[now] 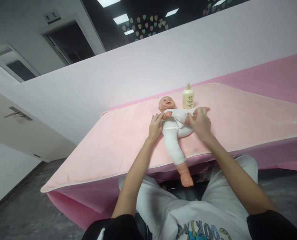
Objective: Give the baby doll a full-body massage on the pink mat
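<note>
A baby doll [172, 145] with a white cloth body lies face up on the pink-covered table [118, 143], one leg hanging past the front edge. My left hand [155, 126] rests against the doll's side near its shoulder and small hand, fingers extended. On the other side, my right hand [200, 122] has its thumb and fingers closed on a limb of the doll, which my fingers partly hide. Just behind the doll's body stands a pale yellow pump bottle [188, 97], upright.
A white wall [138, 70] with a dark window above it runs behind the table. At the left is a door [21, 123] with a metal handle. My legs are under the table's front edge.
</note>
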### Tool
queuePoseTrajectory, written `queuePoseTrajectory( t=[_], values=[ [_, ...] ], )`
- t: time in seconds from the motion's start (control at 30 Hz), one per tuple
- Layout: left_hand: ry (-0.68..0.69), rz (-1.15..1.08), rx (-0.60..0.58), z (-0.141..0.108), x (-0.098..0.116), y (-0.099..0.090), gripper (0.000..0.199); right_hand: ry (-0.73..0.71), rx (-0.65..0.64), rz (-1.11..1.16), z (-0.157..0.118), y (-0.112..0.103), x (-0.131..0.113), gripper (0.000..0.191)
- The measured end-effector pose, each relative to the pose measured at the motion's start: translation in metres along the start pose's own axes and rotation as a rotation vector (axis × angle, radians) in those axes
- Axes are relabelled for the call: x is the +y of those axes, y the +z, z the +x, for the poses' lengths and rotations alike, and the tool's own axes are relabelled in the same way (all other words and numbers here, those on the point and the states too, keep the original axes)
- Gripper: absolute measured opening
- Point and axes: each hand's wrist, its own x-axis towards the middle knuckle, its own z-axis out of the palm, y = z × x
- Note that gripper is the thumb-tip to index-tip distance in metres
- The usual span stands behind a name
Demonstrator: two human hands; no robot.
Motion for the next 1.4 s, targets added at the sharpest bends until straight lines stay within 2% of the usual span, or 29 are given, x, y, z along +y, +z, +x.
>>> queuePoseTrajectory(
  t=[0.17,0.3,0.4,0.5,0.6,0.7,0.8,0.87,0.93,1.0,1.2,1.4],
  values=[
    [-0.216,-0.232,0.215,0.001,-0.009,-0.005,0.057,0.091,0.057,-0.011,-0.041,-0.027,0.020,0.031],
    [-0.558,-0.451,0.398,0.007,-0.018,-0.004,0.064,0.120,0.094,-0.157,-0.077,-0.051,0.046,0.028],
    [-0.758,-0.592,0.538,0.010,-0.021,-0.002,0.064,0.127,0.098,-0.212,-0.089,-0.063,0.055,0.027],
    [-0.822,-0.687,0.612,0.011,-0.023,0.002,0.064,0.095,0.117,-0.226,-0.091,-0.071,0.048,0.026],
    [-0.750,-0.640,0.571,0.010,-0.022,0.006,0.065,0.039,0.182,-0.144,-0.083,-0.076,0.026,0.023],
    [-0.483,-0.479,0.398,0.008,-0.014,0.008,0.056,-0.014,0.239,-0.019,-0.060,-0.070,0.000,0.022],
    [-0.168,-0.220,0.143,0.004,-0.003,0.007,0.050,-0.035,0.147,-0.014,-0.028,-0.042,-0.023,0.023],
    [-0.061,-0.053,0.031,0.003,0.003,0.004,0.056,-0.032,0.023,-0.050,-0.009,-0.018,-0.033,0.023],
    [-0.029,0.051,-0.002,0.001,0.004,0.002,0.060,-0.012,-0.019,-0.078,0.001,0.002,-0.039,0.022],
    [-0.015,0.094,-0.012,0.001,0.003,0.001,0.062,-0.022,-0.023,-0.096,0.002,0.012,-0.041,0.024],
    [0.045,0.106,-0.033,0.002,-0.003,0.001,0.063,-0.047,-0.030,-0.123,-0.013,0.008,-0.038,0.029],
    [-0.033,-0.012,0.010,0.002,-0.004,0.004,0.055,-0.003,-0.007,-0.086,-0.010,0.012,-0.024,0.030]
  ],
)
